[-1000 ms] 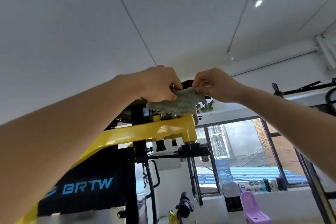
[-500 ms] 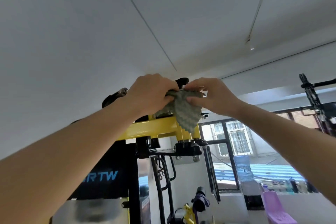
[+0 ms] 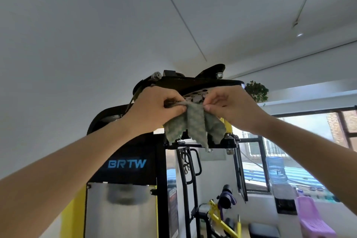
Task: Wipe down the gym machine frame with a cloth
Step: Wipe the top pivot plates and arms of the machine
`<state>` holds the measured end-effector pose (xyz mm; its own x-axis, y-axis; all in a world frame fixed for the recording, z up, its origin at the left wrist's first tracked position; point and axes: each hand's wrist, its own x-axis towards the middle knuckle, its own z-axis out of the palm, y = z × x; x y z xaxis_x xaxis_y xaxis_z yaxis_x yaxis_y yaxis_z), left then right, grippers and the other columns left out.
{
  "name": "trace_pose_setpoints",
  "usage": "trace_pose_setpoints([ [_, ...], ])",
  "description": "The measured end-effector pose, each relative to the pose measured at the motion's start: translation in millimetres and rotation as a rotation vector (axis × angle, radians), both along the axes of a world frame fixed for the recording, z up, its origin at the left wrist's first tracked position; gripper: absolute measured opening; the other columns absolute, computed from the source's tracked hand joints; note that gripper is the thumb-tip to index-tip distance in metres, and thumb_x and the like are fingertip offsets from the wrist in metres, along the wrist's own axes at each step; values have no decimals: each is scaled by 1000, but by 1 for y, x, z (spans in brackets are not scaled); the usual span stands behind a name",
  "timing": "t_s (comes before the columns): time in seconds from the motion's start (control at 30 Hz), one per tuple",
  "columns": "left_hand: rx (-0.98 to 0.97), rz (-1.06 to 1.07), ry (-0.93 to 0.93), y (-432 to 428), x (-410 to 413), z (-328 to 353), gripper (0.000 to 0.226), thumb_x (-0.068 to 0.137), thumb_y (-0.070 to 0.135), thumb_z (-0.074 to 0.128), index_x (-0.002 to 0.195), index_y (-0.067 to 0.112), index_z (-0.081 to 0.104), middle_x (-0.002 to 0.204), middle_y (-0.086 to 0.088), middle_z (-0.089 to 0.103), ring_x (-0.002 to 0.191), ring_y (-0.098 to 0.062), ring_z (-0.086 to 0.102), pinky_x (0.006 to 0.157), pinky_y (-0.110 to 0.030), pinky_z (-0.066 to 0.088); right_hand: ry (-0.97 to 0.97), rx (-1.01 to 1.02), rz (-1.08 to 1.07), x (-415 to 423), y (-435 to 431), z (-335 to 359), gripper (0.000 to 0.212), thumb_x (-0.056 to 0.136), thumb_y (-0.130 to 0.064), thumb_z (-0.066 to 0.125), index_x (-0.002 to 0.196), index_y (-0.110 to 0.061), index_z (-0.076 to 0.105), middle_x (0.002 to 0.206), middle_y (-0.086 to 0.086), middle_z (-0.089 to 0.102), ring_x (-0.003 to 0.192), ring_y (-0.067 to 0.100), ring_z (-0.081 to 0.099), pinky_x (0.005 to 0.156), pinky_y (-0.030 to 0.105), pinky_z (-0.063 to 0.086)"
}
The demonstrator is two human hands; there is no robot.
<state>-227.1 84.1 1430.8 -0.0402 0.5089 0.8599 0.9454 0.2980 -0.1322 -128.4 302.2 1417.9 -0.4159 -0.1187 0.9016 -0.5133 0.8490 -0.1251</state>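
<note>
At the left the gym machine frame [image 3: 160,176] rises black and yellow. Its dark shroud carries the blue lettering BRTW [image 3: 126,164] above a brushed metal panel [image 3: 119,210]. My left hand [image 3: 156,109] is raised to the top of the frame, fingers curled round one bunched end of the grey-green cloth [image 3: 195,123]. The cloth hangs in folds in front of the frame's top, just under the black pulley bracket [image 3: 193,82], whose edge juts out close above both hands. My right hand [image 3: 231,106] pinches the cloth's other end between thumb and fingertips, near the left hand. I have open room to the left of the bracket and above it, up to the white ceiling [image 3: 96,25]. A small ceiling light [image 3: 299,34] sits far to the right. Beyond my right forearm I see a leafy plant [image 3: 256,91] high by the wall. Below it are a window [image 3: 313,137], a water bottle [image 3: 275,168] and a purple chair [image 3: 311,218].
</note>
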Motion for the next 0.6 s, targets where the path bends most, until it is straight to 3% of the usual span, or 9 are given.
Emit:
trace_pose_setpoints([
  [0.13,-67,91,-291,-2,-17,-7,12,90,42,71,88,31,75,87,14,73,88,-5,68,86,-35,54,-163,-172,46,-19,-9,-11,10,89,-7,73,82,-14,71,72,-8,70,61,8,67,53,19,54],
  [0.23,115,3,-582,3,-28,-14,15,89,37,74,79,26,74,81,5,71,78,-11,66,68,-25,50,-176,-339,117,-35,-20,-15,7,88,-2,73,83,-7,71,65,-4,70,56,10,68,51,19,54],
  [0.33,277,-140,-924,15,-32,-23,9,87,25,77,86,16,75,74,0,71,66,-10,65,47,-18,49,-139,-411,136,-52,-35,-22,9,86,0,75,80,-6,72,64,2,71,58,17,71,55,26,58],
  [0.43,353,-374,-1192,16,-31,-26,7,88,14,73,93,8,74,69,-3,73,60,-9,70,53,-19,54,-147,-480,198,-62,-45,-26,7,86,1,75,84,-6,74,78,13,73,71,25,75,66,33,63],
  [0.53,303,-540,-1221,7,-38,-28,17,86,15,78,102,9,74,85,-7,77,79,-15,76,66,-24,60,-298,-561,416,-61,-44,-23,15,89,6,68,99,-5,72,96,15,76,89,23,76,75,29,62],
  [0.6,276,-580,-1173,3,-44,-31,27,83,13,81,109,11,73,96,-10,78,89,-19,77,69,-24,60,-394,-502,481,-54,-42,-19,24,91,7,64,111,-5,69,105,12,76,99,23,74,81,29,61],
])
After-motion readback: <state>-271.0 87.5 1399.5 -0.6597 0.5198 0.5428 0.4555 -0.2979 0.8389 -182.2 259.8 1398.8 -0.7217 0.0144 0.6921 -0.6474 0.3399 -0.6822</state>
